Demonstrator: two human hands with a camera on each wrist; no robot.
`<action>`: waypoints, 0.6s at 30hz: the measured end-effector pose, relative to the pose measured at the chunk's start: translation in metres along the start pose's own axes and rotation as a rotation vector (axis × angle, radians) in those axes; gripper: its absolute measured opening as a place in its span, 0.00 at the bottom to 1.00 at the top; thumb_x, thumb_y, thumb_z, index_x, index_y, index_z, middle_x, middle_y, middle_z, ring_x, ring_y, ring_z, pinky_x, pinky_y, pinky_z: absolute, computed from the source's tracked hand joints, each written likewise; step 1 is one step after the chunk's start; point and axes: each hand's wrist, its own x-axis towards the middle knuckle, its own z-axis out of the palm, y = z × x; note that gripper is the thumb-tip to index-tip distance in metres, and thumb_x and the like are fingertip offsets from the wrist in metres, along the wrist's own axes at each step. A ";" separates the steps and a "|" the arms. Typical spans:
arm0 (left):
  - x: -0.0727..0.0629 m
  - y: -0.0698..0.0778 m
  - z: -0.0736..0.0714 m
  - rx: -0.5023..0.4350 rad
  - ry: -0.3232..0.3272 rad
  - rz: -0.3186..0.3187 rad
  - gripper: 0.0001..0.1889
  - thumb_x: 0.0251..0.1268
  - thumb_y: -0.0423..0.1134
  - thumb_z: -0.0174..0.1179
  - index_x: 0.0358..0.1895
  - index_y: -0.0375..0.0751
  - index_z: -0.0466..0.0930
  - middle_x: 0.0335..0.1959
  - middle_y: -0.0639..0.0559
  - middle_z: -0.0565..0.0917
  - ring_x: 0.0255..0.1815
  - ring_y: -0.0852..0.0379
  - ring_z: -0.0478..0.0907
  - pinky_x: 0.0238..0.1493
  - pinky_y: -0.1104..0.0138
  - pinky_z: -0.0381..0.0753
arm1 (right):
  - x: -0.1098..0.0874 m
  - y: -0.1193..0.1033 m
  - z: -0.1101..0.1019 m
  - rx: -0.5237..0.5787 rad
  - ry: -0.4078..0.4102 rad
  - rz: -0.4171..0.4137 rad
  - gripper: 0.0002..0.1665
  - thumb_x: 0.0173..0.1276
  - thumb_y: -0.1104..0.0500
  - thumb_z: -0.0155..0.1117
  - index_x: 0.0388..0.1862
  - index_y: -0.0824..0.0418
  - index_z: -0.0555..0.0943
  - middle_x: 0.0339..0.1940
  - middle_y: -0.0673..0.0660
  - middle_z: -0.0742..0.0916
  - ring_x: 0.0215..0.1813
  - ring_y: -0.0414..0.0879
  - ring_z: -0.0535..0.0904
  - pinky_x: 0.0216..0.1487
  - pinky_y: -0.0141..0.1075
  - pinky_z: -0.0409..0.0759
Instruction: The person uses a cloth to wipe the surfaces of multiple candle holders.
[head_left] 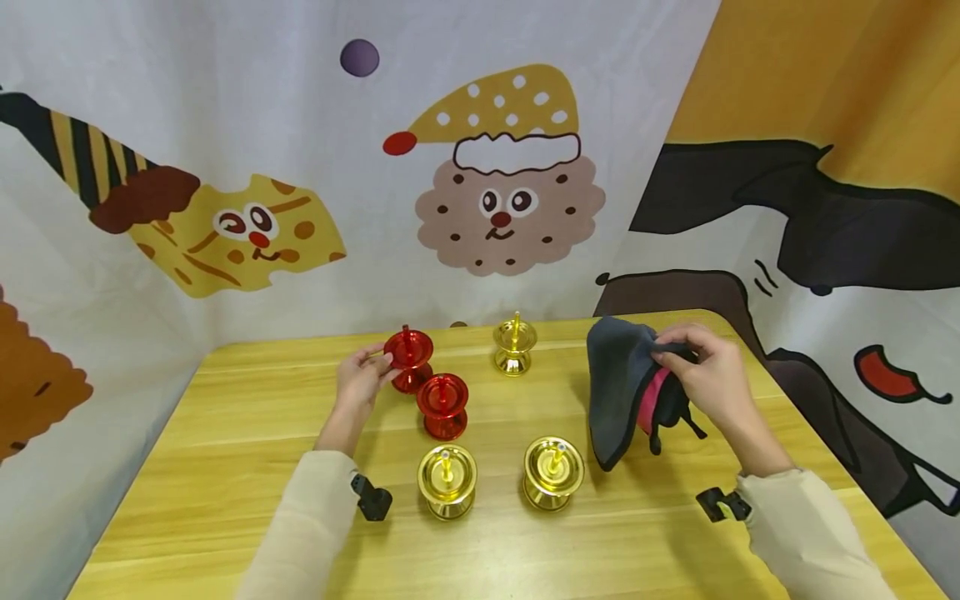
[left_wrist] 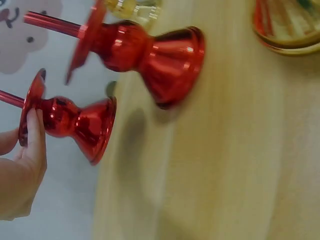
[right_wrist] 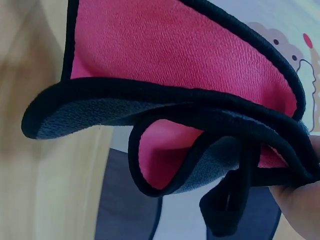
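At the back left, my left hand point(head_left: 358, 385) pinches the dish rim of a shiny red candle holder point(head_left: 408, 350), thumb and fingers on either side of the edge. It stays upright, with a thin red stick in its middle. Just in front of it stands a second red candle holder point(head_left: 443, 408), also large in the left wrist view. On the right, my right hand point(head_left: 712, 371) pinches a grey cloth point(head_left: 618, 387) by its upper edge and it hangs down. The right wrist view shows the cloth's pink face point(right_wrist: 175, 50), black trim and a black loop point(right_wrist: 225, 200).
Two gold candle holders stand near the front, one at the left point(head_left: 447, 483) and one at the right point(head_left: 553, 473). A third gold candle holder point(head_left: 514, 343) is at the back edge of the wooden table point(head_left: 225, 467). A printed curtain point(head_left: 300, 125) hangs behind.
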 end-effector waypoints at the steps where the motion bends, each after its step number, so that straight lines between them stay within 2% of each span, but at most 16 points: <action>1: 0.001 -0.004 0.000 -0.001 -0.002 -0.001 0.20 0.65 0.23 0.47 0.60 0.23 0.62 0.34 0.47 0.73 0.31 0.63 0.77 0.44 0.69 0.80 | -0.001 0.002 0.001 0.001 -0.006 0.003 0.05 0.56 0.73 0.64 0.32 0.69 0.80 0.35 0.46 0.80 0.39 0.30 0.72 0.40 0.16 0.70; 7: 0.008 -0.020 0.001 -0.017 0.017 -0.004 0.17 0.63 0.22 0.48 0.55 0.22 0.61 0.32 0.47 0.75 0.28 0.63 0.77 0.38 0.71 0.81 | -0.008 0.009 0.007 0.027 -0.033 0.011 0.06 0.55 0.75 0.64 0.32 0.69 0.80 0.36 0.51 0.80 0.39 0.31 0.73 0.41 0.16 0.71; 12: 0.011 -0.028 0.002 -0.014 0.023 -0.020 0.12 0.63 0.21 0.48 0.49 0.24 0.61 0.35 0.44 0.72 0.31 0.61 0.76 0.44 0.67 0.80 | -0.010 0.013 0.009 0.034 -0.050 0.023 0.06 0.55 0.75 0.63 0.32 0.69 0.80 0.37 0.52 0.80 0.39 0.31 0.73 0.41 0.16 0.72; 18: 0.012 -0.030 0.007 -0.021 -0.024 -0.048 0.18 0.64 0.21 0.46 0.57 0.20 0.58 0.44 0.38 0.69 0.36 0.57 0.76 0.52 0.64 0.75 | -0.013 0.016 0.010 -0.005 -0.066 0.059 0.05 0.56 0.72 0.64 0.32 0.67 0.80 0.37 0.54 0.81 0.40 0.31 0.72 0.41 0.16 0.71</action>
